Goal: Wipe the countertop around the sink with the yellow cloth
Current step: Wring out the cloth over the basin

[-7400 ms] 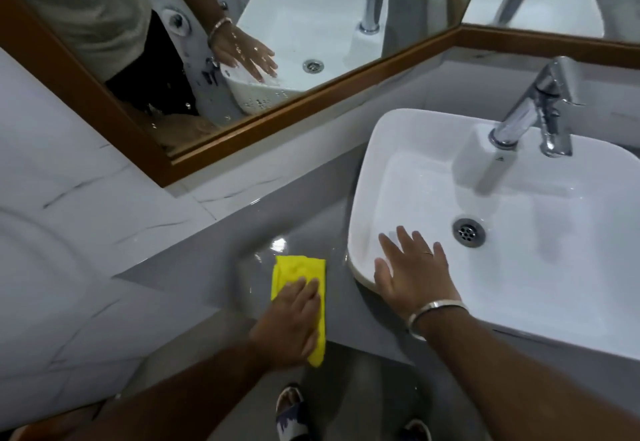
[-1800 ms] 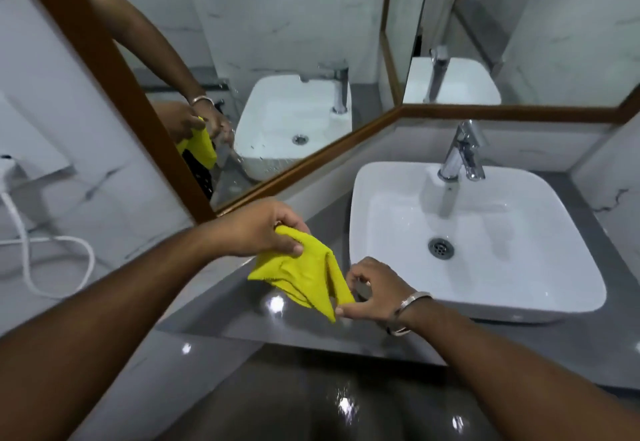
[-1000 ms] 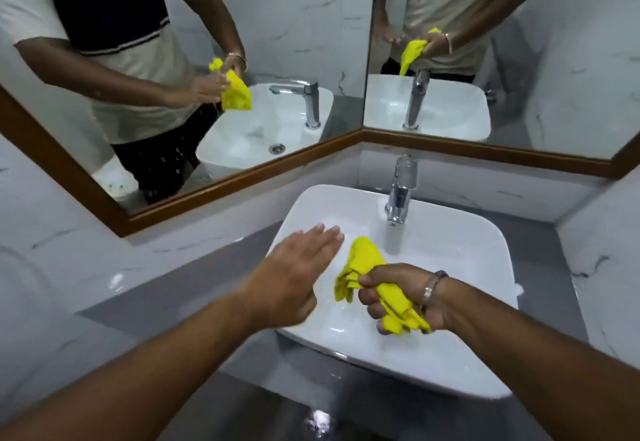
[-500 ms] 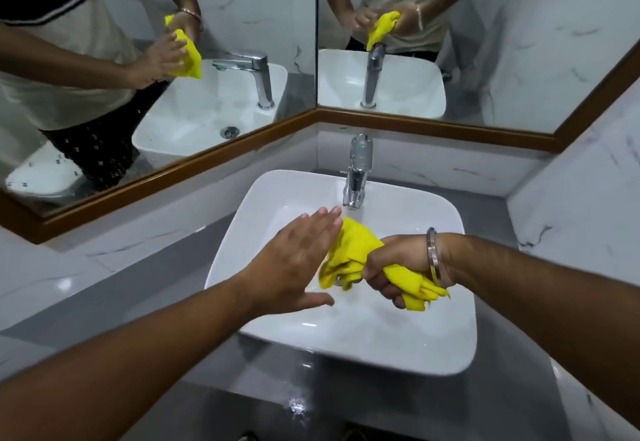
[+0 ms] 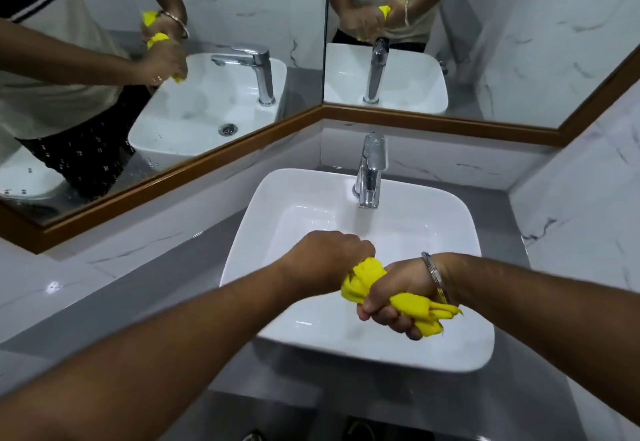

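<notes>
Head view, yellow cloth (image 5: 363, 279) bunched, seemingly twisted, both fists gripping

Bunched yellow cloth (image 5: 363, 276) is held above white sink (image 5: 346, 198) on grey countertop (image 5: 156, 302).

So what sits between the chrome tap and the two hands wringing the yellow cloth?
Head view: only bare white basin between the chrome tap and the yellow cloth gripped by left hand and right hand.
</notes>
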`<state>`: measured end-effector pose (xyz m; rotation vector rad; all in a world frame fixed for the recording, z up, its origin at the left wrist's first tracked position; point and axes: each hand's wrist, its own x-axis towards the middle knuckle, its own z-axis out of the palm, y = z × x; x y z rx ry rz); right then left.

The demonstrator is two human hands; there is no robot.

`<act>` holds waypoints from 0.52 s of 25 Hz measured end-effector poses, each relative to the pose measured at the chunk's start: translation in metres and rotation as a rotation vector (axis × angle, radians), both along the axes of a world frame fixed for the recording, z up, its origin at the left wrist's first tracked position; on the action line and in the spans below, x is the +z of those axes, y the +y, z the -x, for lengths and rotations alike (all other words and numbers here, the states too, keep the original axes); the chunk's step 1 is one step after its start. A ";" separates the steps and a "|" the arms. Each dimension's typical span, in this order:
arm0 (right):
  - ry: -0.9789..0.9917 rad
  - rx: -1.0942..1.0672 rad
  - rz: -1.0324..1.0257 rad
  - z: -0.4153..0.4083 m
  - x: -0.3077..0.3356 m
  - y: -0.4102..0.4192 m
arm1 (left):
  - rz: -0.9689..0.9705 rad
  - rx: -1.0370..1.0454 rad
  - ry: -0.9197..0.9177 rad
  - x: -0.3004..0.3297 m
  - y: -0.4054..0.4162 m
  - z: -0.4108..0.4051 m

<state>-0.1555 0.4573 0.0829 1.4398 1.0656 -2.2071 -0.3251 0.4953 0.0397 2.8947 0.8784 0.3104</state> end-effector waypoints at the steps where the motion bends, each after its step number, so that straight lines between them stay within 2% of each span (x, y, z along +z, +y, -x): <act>1: -0.044 0.000 -0.002 0.001 -0.005 0.003 | 0.065 -0.004 0.213 0.007 0.005 0.000; 3: -0.228 0.113 -0.133 0.010 -0.019 0.015 | 0.079 -0.003 0.472 0.014 0.016 -0.002; 5: -0.454 0.324 -0.474 0.021 -0.037 0.031 | 0.156 0.065 0.546 0.012 0.025 -0.005; 6: -0.543 0.419 -0.666 0.025 -0.043 0.038 | 0.285 0.119 0.551 0.006 0.032 -0.005; 9: -0.716 0.635 -1.219 0.019 -0.055 0.047 | 0.870 0.235 0.357 -0.018 0.043 0.000; 12: -0.637 0.768 -1.835 -0.005 -0.085 0.050 | 1.393 0.377 0.026 -0.040 0.025 -0.008; 13: -0.585 0.777 -1.884 -0.011 -0.095 0.050 | 1.535 0.430 -0.056 -0.051 0.017 -0.012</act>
